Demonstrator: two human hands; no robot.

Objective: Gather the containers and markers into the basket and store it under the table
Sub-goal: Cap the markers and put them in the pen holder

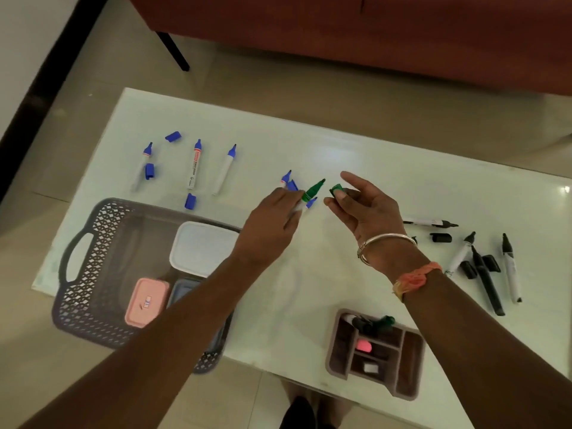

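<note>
My left hand (272, 224) grips an uncapped green marker (312, 191) with its tip pointing up and to the right. My right hand (365, 209) pinches the green cap (337, 189) just right of that tip, apart from it. Uncapped blue markers (194, 164) and loose blue caps (173, 136) lie at the far left of the white table (387, 162). Black markers (486, 274) and black caps (442, 237) lie at the right. The grey lattice basket (93, 261) sits at the near left, holding a white container (204, 247) and a pink container (148, 301).
A brown divided organizer tray (376, 354) sits at the table's near edge with a green marker, a pink eraser and small items inside. A red-brown sofa (340, 26) with a black leg stands beyond the table. Beige floor tiles surround it.
</note>
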